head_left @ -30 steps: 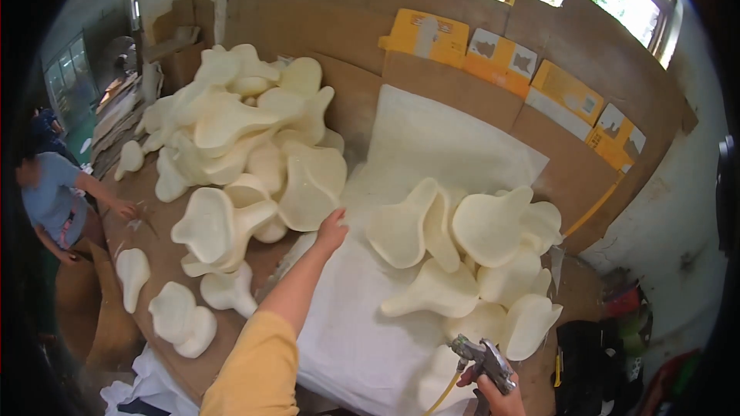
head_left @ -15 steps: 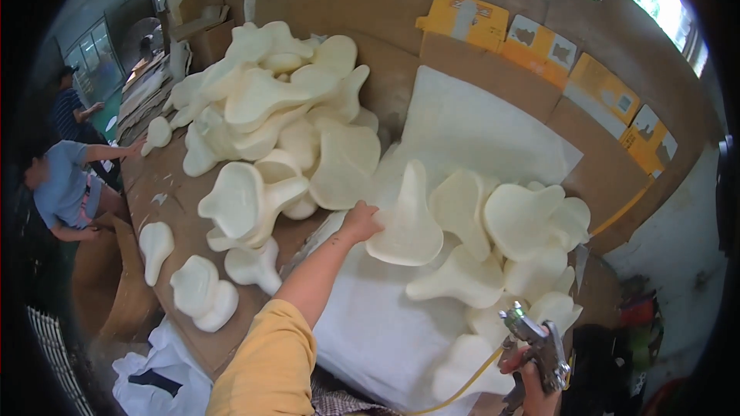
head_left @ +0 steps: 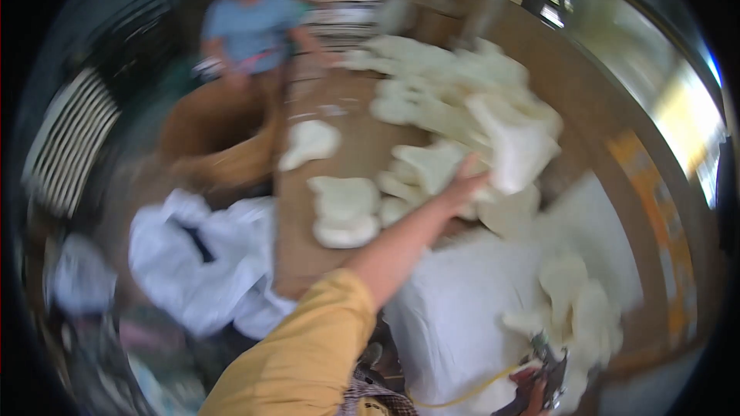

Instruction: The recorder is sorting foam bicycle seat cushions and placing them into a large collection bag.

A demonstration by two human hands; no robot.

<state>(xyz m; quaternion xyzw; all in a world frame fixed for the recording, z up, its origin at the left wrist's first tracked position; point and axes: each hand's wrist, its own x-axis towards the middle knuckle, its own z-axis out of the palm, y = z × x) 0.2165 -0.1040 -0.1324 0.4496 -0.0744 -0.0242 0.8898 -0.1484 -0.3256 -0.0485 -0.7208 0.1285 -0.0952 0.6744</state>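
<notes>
My left hand [head_left: 467, 179] reaches out at the end of a yellow sleeve, its fingers closed on the edge of a cream foam bicycle-saddle pad [head_left: 515, 146]. The pad is tilted in front of a big pile of similar pads [head_left: 432, 62]; blur hides the exact grip. Low on the right, my right hand [head_left: 532, 399] is wrapped round a metal spray gun [head_left: 546, 366] with a yellow hose [head_left: 470, 394]. Beside the gun, more saddle pads [head_left: 590, 308] lie on a white sheet [head_left: 462, 300].
A few loose pads, including a stacked pair [head_left: 345, 212], lie on the cardboard-topped table [head_left: 297, 243]. Left of it are a white plastic bag [head_left: 208, 262] and a brown cardboard container [head_left: 216, 127]. A co-worker in blue [head_left: 250, 27] reaches to the table's far end. Cardboard panels [head_left: 617, 119] line the right.
The view has swung left and is blurred. My left hand has carried the saddle pad from the white sheet over to the big pile. The spray gun stays in my right hand.
</notes>
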